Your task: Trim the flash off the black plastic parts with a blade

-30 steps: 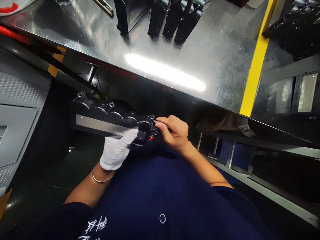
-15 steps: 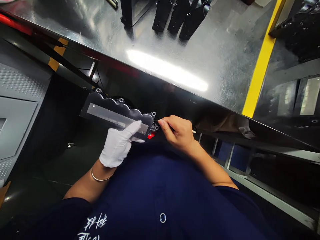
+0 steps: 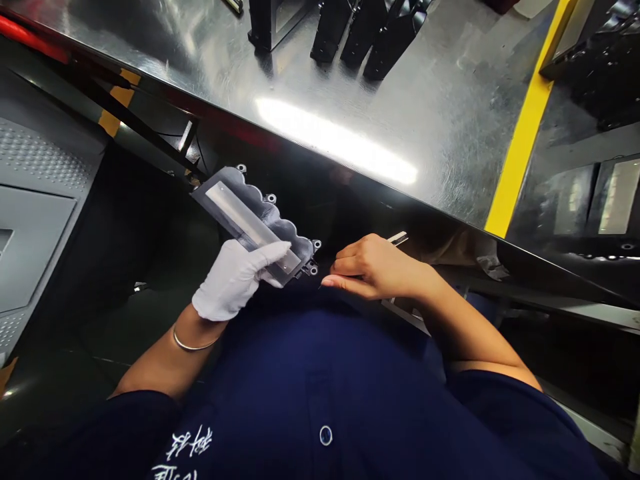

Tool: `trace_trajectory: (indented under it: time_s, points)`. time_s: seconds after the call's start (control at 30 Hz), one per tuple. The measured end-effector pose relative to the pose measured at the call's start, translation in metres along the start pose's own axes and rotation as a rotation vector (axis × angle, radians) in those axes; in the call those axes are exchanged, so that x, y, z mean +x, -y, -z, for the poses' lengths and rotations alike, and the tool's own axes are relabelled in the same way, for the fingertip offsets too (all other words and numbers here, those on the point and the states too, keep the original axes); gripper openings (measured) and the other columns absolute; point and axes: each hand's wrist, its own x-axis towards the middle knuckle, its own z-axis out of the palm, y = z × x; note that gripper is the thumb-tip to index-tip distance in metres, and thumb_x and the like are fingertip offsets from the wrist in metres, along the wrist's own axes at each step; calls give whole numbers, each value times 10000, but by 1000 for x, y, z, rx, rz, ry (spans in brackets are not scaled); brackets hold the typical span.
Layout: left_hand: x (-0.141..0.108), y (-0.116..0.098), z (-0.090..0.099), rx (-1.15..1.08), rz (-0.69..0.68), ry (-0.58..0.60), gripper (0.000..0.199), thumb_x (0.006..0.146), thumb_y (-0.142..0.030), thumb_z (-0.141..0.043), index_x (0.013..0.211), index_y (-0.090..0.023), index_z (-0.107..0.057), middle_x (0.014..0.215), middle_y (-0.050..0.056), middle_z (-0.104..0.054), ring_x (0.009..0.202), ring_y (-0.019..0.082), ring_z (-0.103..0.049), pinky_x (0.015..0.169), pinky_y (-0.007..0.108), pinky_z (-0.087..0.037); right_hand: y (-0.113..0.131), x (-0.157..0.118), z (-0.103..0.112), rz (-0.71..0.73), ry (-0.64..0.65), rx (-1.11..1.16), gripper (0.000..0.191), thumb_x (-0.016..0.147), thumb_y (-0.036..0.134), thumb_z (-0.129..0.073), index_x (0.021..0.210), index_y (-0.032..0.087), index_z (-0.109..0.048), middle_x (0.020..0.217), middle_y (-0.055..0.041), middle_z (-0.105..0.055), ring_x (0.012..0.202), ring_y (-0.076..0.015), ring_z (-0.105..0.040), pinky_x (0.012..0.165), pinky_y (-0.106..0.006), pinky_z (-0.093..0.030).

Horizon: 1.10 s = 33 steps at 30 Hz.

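My left hand (image 3: 223,283), in a white glove, is closed on the right end of a black housing part (image 3: 295,233), thumb lying on its face. The part has a scalloped edge, small ringed lugs and a pale recessed strip (image 3: 245,217); it is held tilted, its far left end higher. To its right, apart from it, my bare right hand (image 3: 363,267) is closed around a slim tool (image 3: 399,239). One pale end of that tool sticks out behind the hand; a thin dark tip shows faintly by the thumb. The fist covers the rest.
Beyond my hands lies a shiny metal table (image 3: 440,127), its edge running diagonally. Several black parts (image 3: 333,33) stand at its back. A yellow strip (image 3: 523,133) crosses its right side. A grey cabinet (image 3: 35,247) is at left, and a metal frame (image 3: 575,310) sits below the table at right.
The black part has turned clockwise, its far left end swinging up and rightward. My right hand has drawn back slightly and rotated, taking the thin tip away from the part's edge.
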Motion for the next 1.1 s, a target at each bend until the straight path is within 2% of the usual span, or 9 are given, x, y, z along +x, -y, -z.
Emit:
trace_trajectory:
  time_s: [0.13, 0.23, 0.37, 0.6, 0.87, 1.1]
  points:
    - [8, -4, 4, -42, 115, 135, 304, 748, -224, -759, 1034, -129, -720, 986, 75, -718, 802, 179, -699, 655, 228, -578, 1, 1, 8, 35, -170, -100, 389, 977, 364, -473, 771, 94, -663, 656, -20, -518, 606, 16, -374, 622, -151, -222]
    - [12, 0, 5, -40, 164, 162, 259, 766, -234, -745, 1007, -139, -733, 880, 60, -707, 699, 149, -675, 567, 200, -550, 0, 4, 6, 42, -218, -164, 377, 968, 342, -486, 737, 90, -645, 635, -15, -500, 590, 13, -349, 606, -164, -197]
    - [15, 4, 6, -34, 163, 172, 267, 771, -263, -749, 1010, -143, -737, 884, 65, -703, 705, 155, -672, 552, 201, -544, -2, 6, 2, 35, -220, -176, 399, 967, 350, -486, 708, 86, -635, 622, -16, -494, 579, 11, -333, 600, -169, -181]
    - [12, -1, 2, -33, 158, 148, 215, 772, -220, -734, 962, -119, -740, 833, 70, -700, 641, 136, -650, 512, 176, -520, -5, 6, 2, 33, -207, -165, 420, 980, 360, -461, 714, 79, -624, 620, -21, -489, 578, 13, -315, 605, -167, -165]
    - [13, 0, 1, -52, 189, 115, 213, 751, -235, -759, 932, -127, -730, 806, 58, -693, 668, 152, -664, 539, 203, -540, -7, 5, 2, -54, -138, -128, 496, 996, 426, -406, 717, 78, -623, 623, -32, -484, 573, 8, -322, 608, -178, -178]
    - [13, -2, -1, -55, 170, 104, 181, 760, -220, -743, 923, -140, -743, 796, 53, -704, 635, 142, -661, 491, 182, -509, -8, 6, 0, -22, -172, -142, 472, 991, 411, -428, 714, 82, -624, 626, -25, -492, 578, 11, -332, 605, -177, -178]
